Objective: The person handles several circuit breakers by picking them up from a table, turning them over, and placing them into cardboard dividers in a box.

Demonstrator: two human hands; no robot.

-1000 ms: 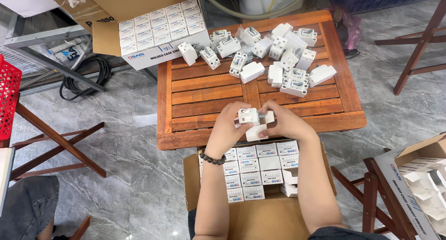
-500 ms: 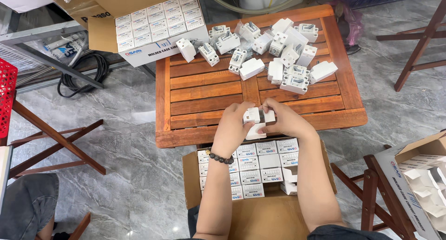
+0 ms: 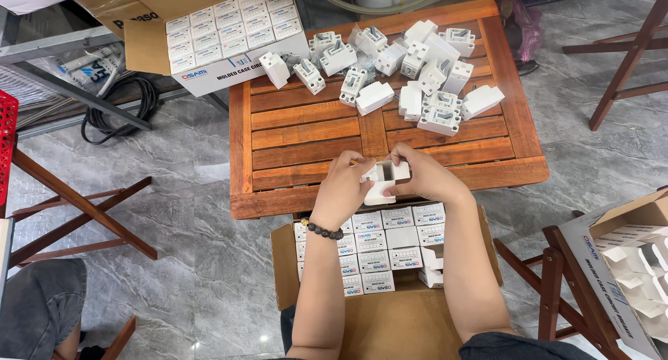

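My left hand [image 3: 344, 189] and my right hand [image 3: 424, 175] meet over the near edge of a slatted wooden table [image 3: 313, 134]. Together they grip a small white carton [image 3: 385, 173] with its flap open; what is inside it is hidden by my fingers. A dark bead bracelet circles my left wrist. Below my hands a brown cardboard box [image 3: 285, 262] holds rows of small white cartons [image 3: 376, 245]. Several loose white circuit breakers [image 3: 417, 74] lie in a heap at the table's far right.
A larger white box of packed cartons [image 3: 229, 33] rests on the table's far left corner. Another open box [image 3: 626, 262] with white inserts stands at the right. Wooden folding frames stand left and right on the grey marble floor. Another person's leg [image 3: 38, 311] is at the bottom left.
My hands have stayed at the table's near edge, turning and working the small white carton between the fingers. Nothing else has moved.
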